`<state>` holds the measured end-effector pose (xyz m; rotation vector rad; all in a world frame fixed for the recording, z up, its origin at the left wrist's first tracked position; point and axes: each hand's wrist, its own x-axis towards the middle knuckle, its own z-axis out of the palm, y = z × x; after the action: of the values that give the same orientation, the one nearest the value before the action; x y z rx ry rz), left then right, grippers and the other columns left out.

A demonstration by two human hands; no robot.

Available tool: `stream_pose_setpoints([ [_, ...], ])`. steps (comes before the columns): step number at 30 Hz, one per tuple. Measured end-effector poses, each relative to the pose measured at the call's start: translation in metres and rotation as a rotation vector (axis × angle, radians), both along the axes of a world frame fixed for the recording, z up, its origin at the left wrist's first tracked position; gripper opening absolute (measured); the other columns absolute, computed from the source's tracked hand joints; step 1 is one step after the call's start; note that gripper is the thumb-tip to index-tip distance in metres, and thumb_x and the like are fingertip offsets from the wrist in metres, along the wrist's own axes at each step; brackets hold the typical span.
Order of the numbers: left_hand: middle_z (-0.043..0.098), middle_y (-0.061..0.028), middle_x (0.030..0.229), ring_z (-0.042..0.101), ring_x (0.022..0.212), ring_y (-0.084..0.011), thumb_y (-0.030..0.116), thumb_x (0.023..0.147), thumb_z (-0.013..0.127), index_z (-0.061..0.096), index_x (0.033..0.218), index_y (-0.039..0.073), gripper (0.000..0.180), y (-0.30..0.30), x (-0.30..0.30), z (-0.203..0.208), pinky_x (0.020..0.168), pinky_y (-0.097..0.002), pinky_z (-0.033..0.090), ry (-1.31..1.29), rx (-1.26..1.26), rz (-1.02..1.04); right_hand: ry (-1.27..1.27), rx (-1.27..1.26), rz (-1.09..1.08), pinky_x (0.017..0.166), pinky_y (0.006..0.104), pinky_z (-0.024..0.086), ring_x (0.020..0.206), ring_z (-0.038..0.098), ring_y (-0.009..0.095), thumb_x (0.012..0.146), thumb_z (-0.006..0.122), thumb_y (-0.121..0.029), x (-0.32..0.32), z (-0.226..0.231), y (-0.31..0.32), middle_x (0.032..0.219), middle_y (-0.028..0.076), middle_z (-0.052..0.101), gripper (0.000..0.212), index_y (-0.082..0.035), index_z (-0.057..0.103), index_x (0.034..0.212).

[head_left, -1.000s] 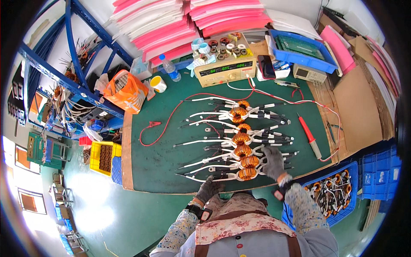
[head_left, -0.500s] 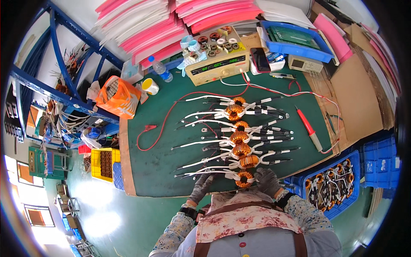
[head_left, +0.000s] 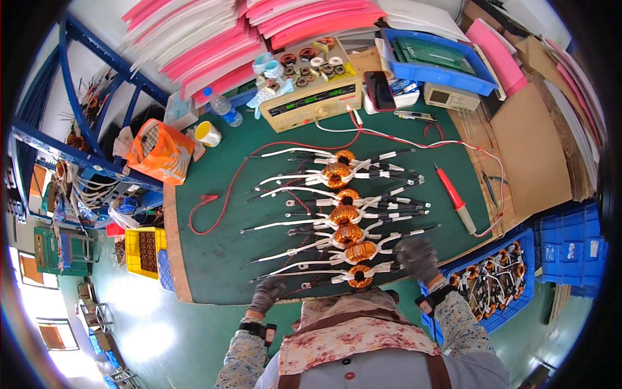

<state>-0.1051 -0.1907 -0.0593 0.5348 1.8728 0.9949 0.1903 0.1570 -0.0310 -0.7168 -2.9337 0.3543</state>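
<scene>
Several copper-wound ring coils [head_left: 348, 215] lie in a column down the green bench mat, their white and black leads spread to both sides. My left hand [head_left: 265, 295], in a dark grey glove, is at the front edge by the left lead ends of the nearest coil [head_left: 360, 277]. Its fingers are bunched, and what they hold, if anything, is hidden. My right hand [head_left: 418, 259], also gloved, is over the right lead ends of the two nearest coils. Its fingers are blurred, and whether it grips a lead does not show.
A beige power supply [head_left: 311, 104] with a lit display stands at the back. Its red probe [head_left: 453, 194] lies on the right and a red clip [head_left: 208, 198] on the left. A blue crate [head_left: 447, 262] of coils is at the lower right; an orange bag [head_left: 162, 152] stands back left.
My left hand has moved left along the front edge, to the lead ends. My right hand has moved away from the nearest coil's ring, right and slightly up. The whole view has shifted a little.
</scene>
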Motion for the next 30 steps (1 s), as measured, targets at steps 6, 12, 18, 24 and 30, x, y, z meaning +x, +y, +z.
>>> stream_pose_setpoints([
  [6, 0.063, -0.0066, 0.088, 0.058, 0.079, -0.016, 0.016, 0.081, 0.06, 0.061, 0.101, 0.005, 0.023, -0.041, -0.034, 0.003, 0.073, -0.0296, 0.047, 0.307, -0.082, 0.05, -0.032, 0.283, -0.86, 0.089, 0.0397, 0.038, 0.107, 0.047, 0.03, 0.075, 0.055, -0.021, 0.055, -0.045, 0.128, 0.112, 0.013, 0.053, 0.035, -0.011, 0.055, 0.109],
  [12, 0.062, -0.0114, 0.1, 0.059, 0.09, -0.0202, 0.018, 0.082, 0.057, 0.061, 0.102, 0.005, 0.024, -0.033, -0.069, 0.026, 0.08, -0.0285, 0.045, 0.465, -0.102, -0.052, -0.076, 0.303, -0.825, 0.076, 0.0429, 0.044, 0.091, 0.055, 0.033, 0.075, 0.057, -0.019, 0.115, -0.055, 0.147, 0.094, 0.014, 0.057, 0.032, -0.006, 0.054, 0.105],
  [18, 0.059, -0.0162, 0.107, 0.053, 0.103, -0.0315, 0.032, 0.079, 0.059, 0.056, 0.108, 0.003, 0.041, -0.024, -0.156, 0.03, 0.087, -0.037, 0.042, 0.537, -0.145, -0.026, -0.212, 0.583, -0.755, 0.099, 0.0375, 0.03, 0.115, 0.042, 0.028, 0.067, 0.047, 0.0, 0.132, 0.0, 0.122, 0.118, 0.009, 0.048, 0.05, -0.013, 0.048, 0.116],
  [24, 0.035, -0.0172, 0.134, 0.028, 0.126, -0.0337, 0.039, 0.081, 0.053, 0.037, 0.129, 0.006, 0.06, -0.002, -0.296, -0.017, 0.105, -0.039, 0.023, 0.841, -0.221, -0.148, -0.202, 0.81, -0.474, 0.099, 0.0414, 0.03, 0.112, 0.044, 0.027, 0.07, 0.046, -0.003, 0.08, 0.123, 0.004, 0.114, 0.009, 0.051, 0.046, -0.01, 0.05, 0.115],
  [30, 0.03, -0.0168, 0.137, 0.023, 0.129, -0.0314, 0.033, 0.079, 0.055, 0.035, 0.13, 0.008, 0.061, 0.006, -0.4, -0.057, 0.106, -0.0388, 0.02, 0.952, -0.291, -0.31, -0.424, 0.119, -0.481, 0.084, 0.044, 0.037, 0.099, 0.049, 0.031, 0.066, 0.058, -0.009, -0.072, 0.204, -0.151, 0.105, 0.014, 0.054, 0.056, -0.005, 0.045, 0.121],
])
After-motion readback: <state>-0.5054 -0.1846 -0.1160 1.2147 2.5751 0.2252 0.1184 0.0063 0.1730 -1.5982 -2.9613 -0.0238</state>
